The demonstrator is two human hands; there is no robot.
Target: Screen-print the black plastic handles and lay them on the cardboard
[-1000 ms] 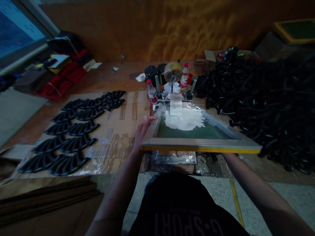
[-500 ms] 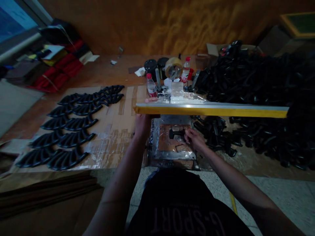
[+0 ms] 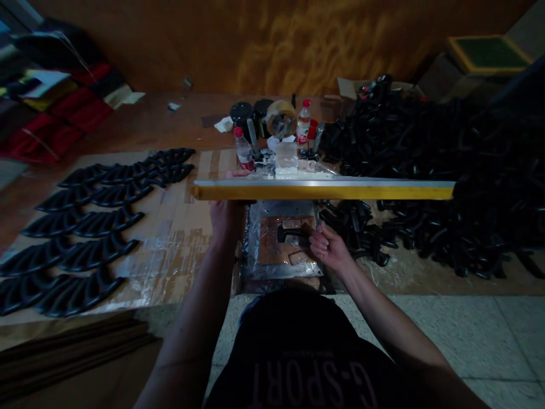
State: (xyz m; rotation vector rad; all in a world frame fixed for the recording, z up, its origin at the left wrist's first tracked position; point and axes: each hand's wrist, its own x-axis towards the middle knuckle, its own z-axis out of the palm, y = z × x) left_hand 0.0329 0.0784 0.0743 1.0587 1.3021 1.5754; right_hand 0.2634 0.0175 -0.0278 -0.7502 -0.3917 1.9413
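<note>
My left hand (image 3: 225, 221) grips the left end of a long frame (image 3: 323, 190) with a silver and yellow edge. The frame is raised level and seen edge-on; part of my fingers is hidden behind it. Below it, a black curved plastic handle (image 3: 293, 233) lies across a brown board on a metal base plate (image 3: 276, 271). At the handle's right end is my right hand (image 3: 327, 247), fingers loosely curled and thumb apart. Whether a fingertip still touches the handle is hard to see. Behind the frame stands a pale block (image 3: 286, 158) between metal clamps.
Rows of black handles (image 3: 100, 250) are fanned out on taped cardboard (image 3: 170, 244) at left. A large heap of similar black parts (image 3: 404, 142) covers the right side. Bottles (image 3: 304, 122), a tape roll (image 3: 281, 117) and dark jars (image 3: 242, 113) stand at the back.
My right hand has drawn slightly right from the black handle, its fingers loosening. The handle keeps its place on the board. My left hand still holds the frame up; the whole view has shifted.
</note>
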